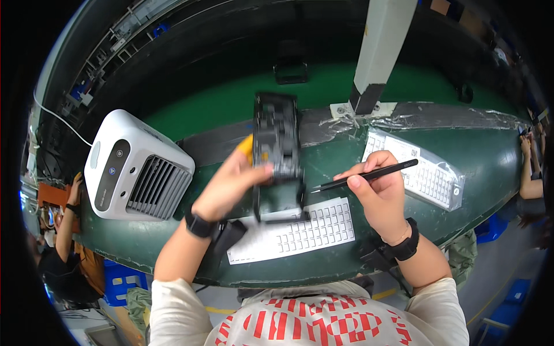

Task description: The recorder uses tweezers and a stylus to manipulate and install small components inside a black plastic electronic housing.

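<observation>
Holding 1 black device (278,135) left-handed, tweezers (392,169) right-handed

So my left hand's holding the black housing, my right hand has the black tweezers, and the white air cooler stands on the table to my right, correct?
Not quite: the head view shows the white air cooler standing on the table to your left. Your left hand does hold the black housing, your right hand the black tweezers.

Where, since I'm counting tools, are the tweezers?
In the head view, right of centre: the black tweezers are in the right hand, tips pointing left toward the black device.
</observation>
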The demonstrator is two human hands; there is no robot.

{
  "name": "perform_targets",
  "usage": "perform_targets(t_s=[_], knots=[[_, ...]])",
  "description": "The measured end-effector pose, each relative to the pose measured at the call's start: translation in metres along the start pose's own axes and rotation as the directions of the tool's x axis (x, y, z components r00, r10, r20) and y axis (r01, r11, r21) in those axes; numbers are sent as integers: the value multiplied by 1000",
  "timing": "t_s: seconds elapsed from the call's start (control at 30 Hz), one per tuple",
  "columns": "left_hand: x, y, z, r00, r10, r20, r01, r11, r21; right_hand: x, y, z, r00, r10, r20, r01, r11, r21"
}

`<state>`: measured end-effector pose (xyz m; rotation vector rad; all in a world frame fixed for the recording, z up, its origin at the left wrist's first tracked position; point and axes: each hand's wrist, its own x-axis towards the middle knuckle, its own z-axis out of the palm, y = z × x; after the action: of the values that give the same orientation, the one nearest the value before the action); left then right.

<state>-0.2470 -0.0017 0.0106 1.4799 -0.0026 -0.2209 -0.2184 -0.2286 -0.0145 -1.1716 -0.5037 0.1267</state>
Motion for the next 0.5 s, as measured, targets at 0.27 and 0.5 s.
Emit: perform_targets(t_s=[0.27,0.5], knots=[[122,38,-51,887,282,-366,-217,953,210,1,-6,1,999,13,-37,-11,998,69],[164,55,-140,759,257,-597,140,832,537,-7,-3,1,999,47,16,-48,997,67]])
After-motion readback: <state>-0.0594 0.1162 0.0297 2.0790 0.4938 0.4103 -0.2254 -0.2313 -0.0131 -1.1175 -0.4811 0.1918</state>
